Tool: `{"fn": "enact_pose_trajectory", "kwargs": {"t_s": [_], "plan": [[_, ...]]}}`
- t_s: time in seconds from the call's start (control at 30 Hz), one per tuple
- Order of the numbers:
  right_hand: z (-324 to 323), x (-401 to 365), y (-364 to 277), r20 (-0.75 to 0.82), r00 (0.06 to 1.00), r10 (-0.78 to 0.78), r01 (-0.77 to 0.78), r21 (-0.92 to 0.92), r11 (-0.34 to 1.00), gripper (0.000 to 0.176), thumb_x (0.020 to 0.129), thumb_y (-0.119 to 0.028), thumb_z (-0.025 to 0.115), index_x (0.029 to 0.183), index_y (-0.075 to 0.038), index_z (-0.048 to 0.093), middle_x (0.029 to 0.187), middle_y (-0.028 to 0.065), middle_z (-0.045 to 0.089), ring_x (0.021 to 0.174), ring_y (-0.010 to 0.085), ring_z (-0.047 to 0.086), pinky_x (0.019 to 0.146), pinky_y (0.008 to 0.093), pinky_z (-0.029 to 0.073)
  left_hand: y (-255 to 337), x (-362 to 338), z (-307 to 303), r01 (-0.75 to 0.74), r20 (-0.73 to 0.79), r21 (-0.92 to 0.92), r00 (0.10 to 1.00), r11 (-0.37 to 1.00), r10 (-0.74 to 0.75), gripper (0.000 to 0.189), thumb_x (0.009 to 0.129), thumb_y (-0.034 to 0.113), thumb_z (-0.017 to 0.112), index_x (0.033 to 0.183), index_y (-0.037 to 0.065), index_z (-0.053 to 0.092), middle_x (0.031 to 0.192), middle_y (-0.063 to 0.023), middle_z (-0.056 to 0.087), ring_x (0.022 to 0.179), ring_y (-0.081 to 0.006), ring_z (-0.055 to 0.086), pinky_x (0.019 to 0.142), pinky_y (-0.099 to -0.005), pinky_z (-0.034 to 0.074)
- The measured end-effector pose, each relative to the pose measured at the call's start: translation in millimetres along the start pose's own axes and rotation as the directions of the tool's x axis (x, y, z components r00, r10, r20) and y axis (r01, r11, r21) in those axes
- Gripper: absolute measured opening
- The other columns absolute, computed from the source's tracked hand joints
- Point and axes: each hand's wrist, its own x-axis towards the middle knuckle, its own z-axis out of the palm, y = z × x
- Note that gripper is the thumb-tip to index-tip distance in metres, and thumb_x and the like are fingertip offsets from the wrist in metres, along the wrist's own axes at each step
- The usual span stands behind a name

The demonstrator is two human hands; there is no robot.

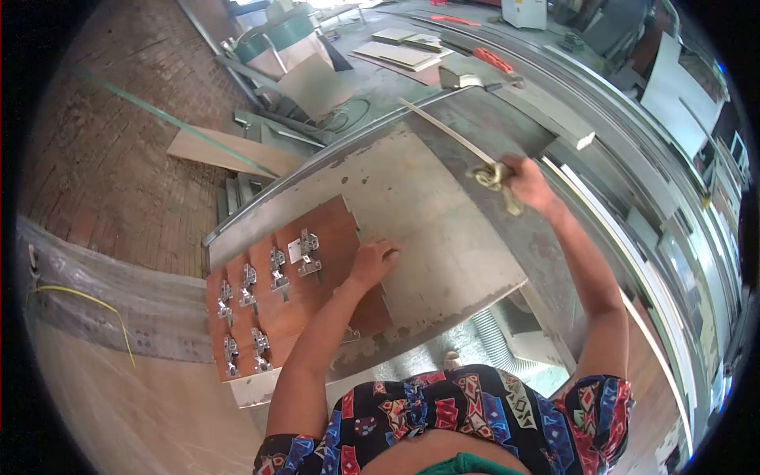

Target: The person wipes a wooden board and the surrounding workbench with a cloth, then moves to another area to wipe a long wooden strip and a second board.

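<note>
My right hand (529, 184) is closed around a crumpled olive-yellow rag (492, 176), part of which hangs down over the workbench. Close by, a thin pale strip (447, 131) runs from the rag toward the bench's far edge. My left hand (376, 261) is at the right edge of the reddish-brown panels (336, 237). Its fingers are curled together, and whatever they may hold is hidden. Metal cabinet hinges (309, 252) sit in rows on the panels, several in all. Beneath them lies a large worn, pale board (427, 214).
Long metal profiles (617, 198) are stacked along the right. On the far part of the bench are a red-handled tool (492, 59) and a long pale bar (550, 115). Plastic-wrapped boards (119, 317) stand at the left. A ribbed hose (499, 340) shows below the bench.
</note>
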Motion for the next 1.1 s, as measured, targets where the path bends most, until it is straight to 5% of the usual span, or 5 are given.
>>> {"fn": "enact_pose_trajectory", "kwargs": {"t_s": [0.07,0.5,0.7,0.9,1.1], "plan": [[35,56,20,-0.081,0.947,-0.310,0.304,-0.084,0.949,0.029,0.066,0.002,0.054,0.094,-0.001,0.060,0.083,0.0145,0.060,0.076,0.0288,0.058,0.070,0.0349,0.045,-6,0,3,-0.009,-0.033,-0.047,0.999,0.999,0.007,0.013,0.072,0.014,0.061,0.083,0.007,0.064,0.079,-0.0103,0.061,0.082,-0.0301,0.056,0.078,-0.0404,0.044],[233,210,42,0.441,0.881,0.172,0.075,-0.488,0.870,0.033,0.081,-0.022,0.049,0.112,-0.022,0.061,0.120,0.0033,0.055,0.118,0.0304,0.044,0.096,0.0412,0.038,-10,0,7,0.069,-0.080,-0.079,0.994,0.994,-0.076,0.007,0.070,0.008,0.063,0.077,0.007,0.062,0.081,-0.0086,0.061,0.082,-0.0290,0.056,0.076,-0.0395,0.044],[255,184,51,0.000,0.996,0.085,-0.072,-0.519,0.852,0.033,0.083,-0.033,0.051,0.115,-0.026,0.060,0.130,0.0007,0.048,0.127,0.0273,0.033,0.100,0.0507,0.026,-6,3,3,0.057,-0.097,-0.068,0.993,0.996,-0.064,0.006,0.072,0.010,0.064,0.078,0.009,0.063,0.083,-0.0060,0.063,0.082,-0.0265,0.059,0.077,-0.0388,0.045],[232,141,83,0.115,0.964,-0.239,0.247,-0.053,0.968,0.019,0.082,-0.017,0.056,0.094,-0.022,0.070,0.108,0.0064,0.061,0.104,0.0243,0.055,0.090,0.0393,0.039,-5,5,2,0.039,-0.078,-0.103,0.996,0.994,-0.047,0.007,0.068,0.008,0.063,0.075,0.007,0.064,0.081,-0.0069,0.063,0.083,-0.0274,0.058,0.077,-0.0370,0.044],[176,30,48,0.180,0.980,-0.085,0.031,0.287,0.957,0.028,0.067,0.005,0.053,0.079,-0.012,0.071,0.093,0.0090,0.064,0.093,0.0239,0.059,0.079,0.0328,0.046,-7,3,3,-0.025,-0.108,-0.109,0.994,0.994,0.014,0.006,0.070,0.009,0.064,0.076,0.008,0.064,0.083,-0.0071,0.063,0.081,-0.0273,0.058,0.074,-0.0356,0.046]]}}
